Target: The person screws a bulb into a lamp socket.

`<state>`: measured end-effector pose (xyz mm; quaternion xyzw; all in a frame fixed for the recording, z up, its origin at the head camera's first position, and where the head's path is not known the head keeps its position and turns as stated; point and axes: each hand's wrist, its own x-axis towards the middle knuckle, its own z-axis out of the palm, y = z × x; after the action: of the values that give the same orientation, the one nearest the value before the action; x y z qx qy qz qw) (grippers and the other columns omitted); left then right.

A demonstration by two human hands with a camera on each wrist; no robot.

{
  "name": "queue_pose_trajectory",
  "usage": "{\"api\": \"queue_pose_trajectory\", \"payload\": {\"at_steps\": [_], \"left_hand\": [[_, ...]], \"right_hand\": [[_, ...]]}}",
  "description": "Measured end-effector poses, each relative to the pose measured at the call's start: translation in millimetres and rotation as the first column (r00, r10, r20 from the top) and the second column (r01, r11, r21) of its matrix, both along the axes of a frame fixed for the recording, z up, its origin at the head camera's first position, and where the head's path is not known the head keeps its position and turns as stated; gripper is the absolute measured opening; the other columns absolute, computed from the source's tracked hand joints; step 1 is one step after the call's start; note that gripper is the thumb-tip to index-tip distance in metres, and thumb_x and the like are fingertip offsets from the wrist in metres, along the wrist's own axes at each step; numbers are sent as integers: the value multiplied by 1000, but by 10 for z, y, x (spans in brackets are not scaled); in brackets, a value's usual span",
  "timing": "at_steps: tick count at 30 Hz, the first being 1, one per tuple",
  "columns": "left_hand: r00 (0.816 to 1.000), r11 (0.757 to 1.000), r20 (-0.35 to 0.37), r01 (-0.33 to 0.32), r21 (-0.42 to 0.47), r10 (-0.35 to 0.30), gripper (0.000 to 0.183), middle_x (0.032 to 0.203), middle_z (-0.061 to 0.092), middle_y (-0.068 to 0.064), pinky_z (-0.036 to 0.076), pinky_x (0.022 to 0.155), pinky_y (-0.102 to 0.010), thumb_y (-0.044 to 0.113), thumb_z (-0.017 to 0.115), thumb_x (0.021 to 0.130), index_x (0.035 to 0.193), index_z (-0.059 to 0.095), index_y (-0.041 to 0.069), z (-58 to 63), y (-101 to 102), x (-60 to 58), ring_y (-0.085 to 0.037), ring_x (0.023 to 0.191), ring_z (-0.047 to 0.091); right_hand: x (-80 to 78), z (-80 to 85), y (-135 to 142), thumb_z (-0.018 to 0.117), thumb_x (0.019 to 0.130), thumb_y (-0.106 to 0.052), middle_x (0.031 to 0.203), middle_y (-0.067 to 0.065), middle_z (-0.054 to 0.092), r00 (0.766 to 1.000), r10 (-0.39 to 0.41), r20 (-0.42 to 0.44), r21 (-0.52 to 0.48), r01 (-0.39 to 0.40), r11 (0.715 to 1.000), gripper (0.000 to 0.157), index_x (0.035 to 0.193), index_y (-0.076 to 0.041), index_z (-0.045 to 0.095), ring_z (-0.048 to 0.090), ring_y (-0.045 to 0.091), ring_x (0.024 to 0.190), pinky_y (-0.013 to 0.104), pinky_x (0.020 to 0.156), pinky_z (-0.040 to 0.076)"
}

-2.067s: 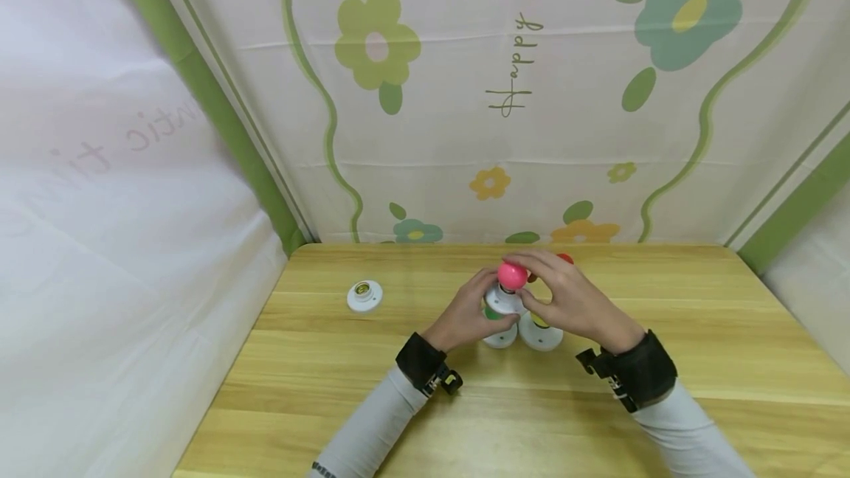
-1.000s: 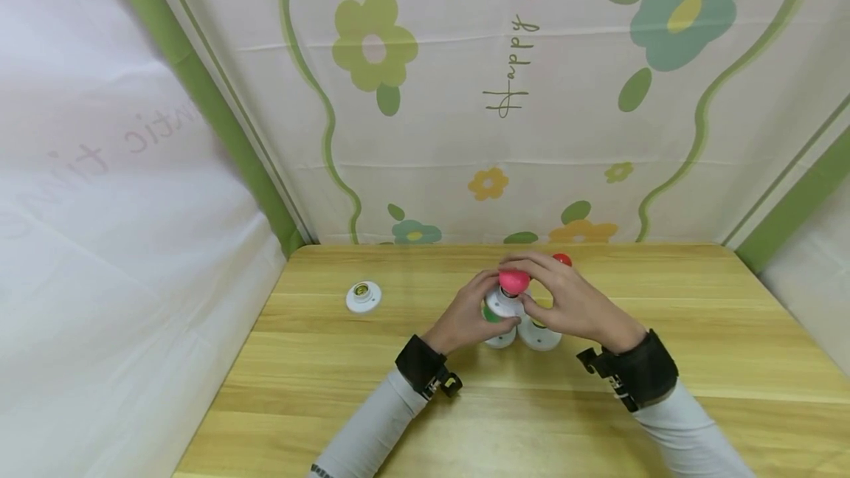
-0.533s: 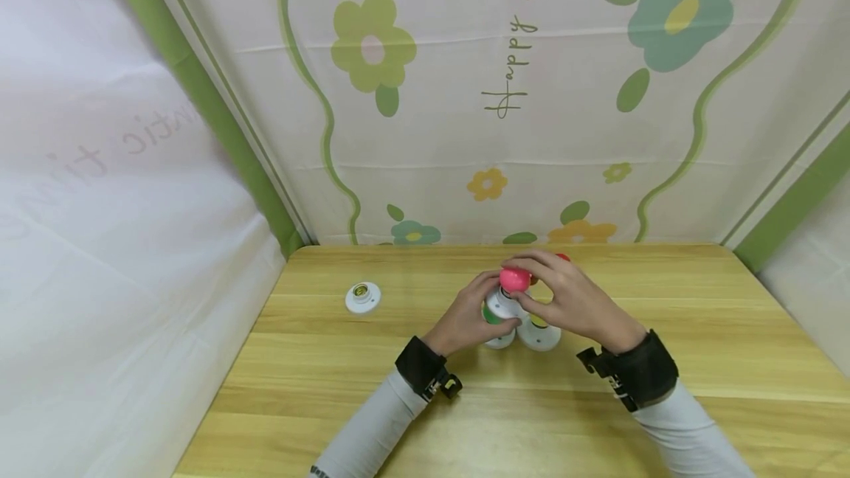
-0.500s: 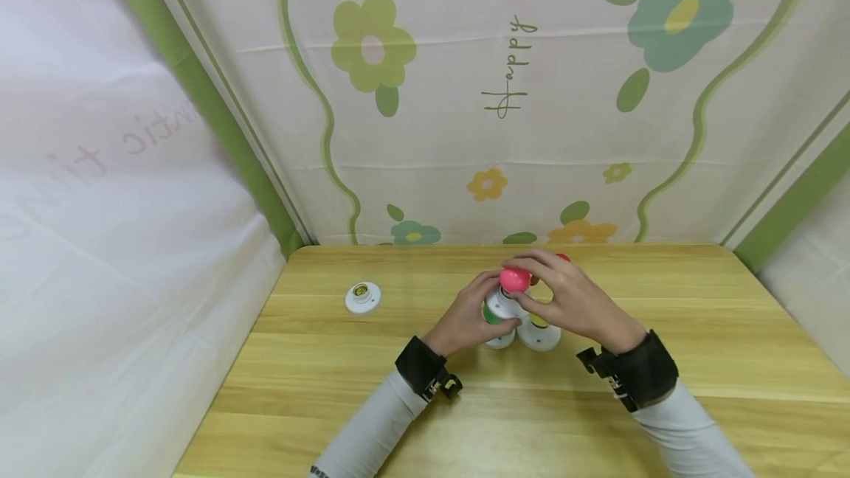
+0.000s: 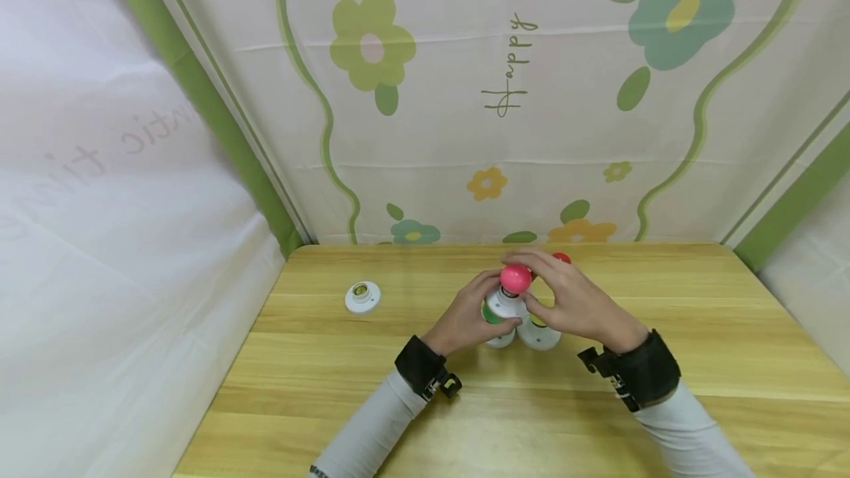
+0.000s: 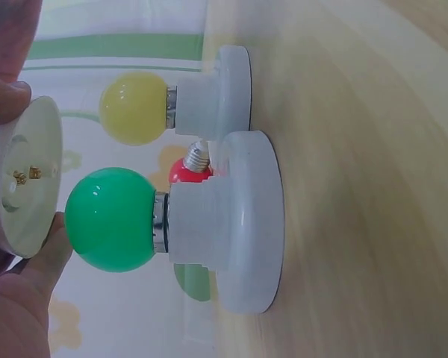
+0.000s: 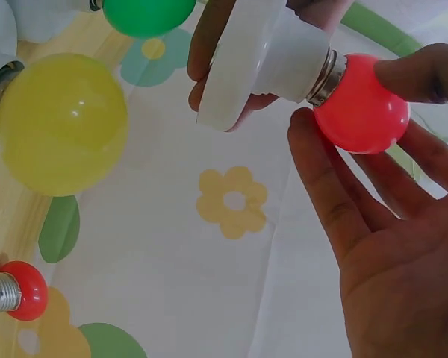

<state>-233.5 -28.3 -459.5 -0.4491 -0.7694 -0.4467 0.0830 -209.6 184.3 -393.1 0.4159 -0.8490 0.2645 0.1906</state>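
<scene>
My left hand (image 5: pixel 468 319) grips the rim of a white lamp holder (image 7: pixel 243 67), raised above the table with its underside showing in the left wrist view. A pink light bulb (image 5: pixel 515 279) sits in its socket, part of the metal screw cap (image 7: pixel 328 77) visible at the mouth. Around the bulb's globe curl the fingers and thumb of my right hand (image 5: pixel 574 305). Just below and nearer me, a green bulb (image 6: pixel 112 220) and a yellow bulb (image 6: pixel 134 108) stand upright in their own white holders on the table, partly hidden by my hands in the head view.
A loose red bulb (image 5: pixel 561 258) lies behind my right hand, its screw cap bare in the right wrist view. Off to the left on the wooden table (image 5: pixel 319 360) is another white lamp holder (image 5: pixel 362 297) without a bulb. Patterned fabric (image 5: pixel 451 131) hangs behind the table's far edge.
My right fingers and thumb have shifted back and forth around the pink bulb, the thumb now lower beside the socket. My left hand and the lamp holder stay nearly in place.
</scene>
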Motion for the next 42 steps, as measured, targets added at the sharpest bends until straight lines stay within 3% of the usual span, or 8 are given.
{"api": "queue_pose_trajectory", "payload": {"at_steps": [8, 15, 23, 28, 33, 42], "left_hand": [[1000, 1000, -11, 2, 7, -2, 62, 138, 45, 2, 45, 99, -24, 24, 74, 84, 139, 45, 15, 12, 5, -2, -7, 120, 46], [1000, 1000, -14, -1, -1, 1, 63, 138, 45, 3, 45, 98, -23, 27, 74, 84, 139, 46, 16, 7, 10, 14, -7, 120, 46], [1000, 1000, -10, 5, 4, -5, 64, 140, 43, 2, 45, 98, -22, 28, 75, 84, 139, 45, 16, 11, 19, 39, -7, 120, 46], [1000, 1000, -14, 1, 2, -1, 64, 140, 43, 1, 44, 100, -23, 26, 74, 84, 139, 45, 14, 20, 18, 44, -7, 121, 46], [1000, 1000, -12, 9, 3, -9, 64, 140, 43, 2, 43, 101, -23, 27, 73, 85, 140, 43, 15, 6, 16, 37, -7, 122, 46], [1000, 1000, -11, -6, 9, 6, 63, 139, 44, 5, 45, 98, -23, 27, 73, 85, 140, 44, 18, 0, 17, 33, -6, 119, 47]], "right_hand": [[9, 35, -15, 74, 81, -16, 131, 5, 55, 999, 24, -44, -32, -25, 999, 49, 127, -10, 58, 54, 16, 114, 37, 88, 54], [-9, 13, -22, 78, 79, -23, 124, 4, 56, 998, 0, -63, -34, -3, 999, 48, 122, -10, 60, 56, 10, 99, 33, 77, 56], [24, 15, -19, 74, 83, -38, 129, 2, 51, 998, -56, 25, -3, 56, 998, 64, 133, -9, 49, 56, 10, 96, 34, 75, 56], [43, 35, -10, 70, 85, -25, 139, 2, 46, 998, -26, 53, 13, 25, 1000, 65, 143, -13, 41, 54, 14, 109, 39, 84, 54], [38, 42, -5, 64, 85, -11, 138, 4, 50, 999, 38, 4, 5, -38, 999, 51, 135, -12, 52, 49, 19, 123, 43, 94, 50], [25, 43, -12, 72, 83, -18, 128, 3, 55, 999, 23, -30, -27, -24, 999, 44, 124, -10, 59, 55, 14, 108, 37, 82, 55]]}}
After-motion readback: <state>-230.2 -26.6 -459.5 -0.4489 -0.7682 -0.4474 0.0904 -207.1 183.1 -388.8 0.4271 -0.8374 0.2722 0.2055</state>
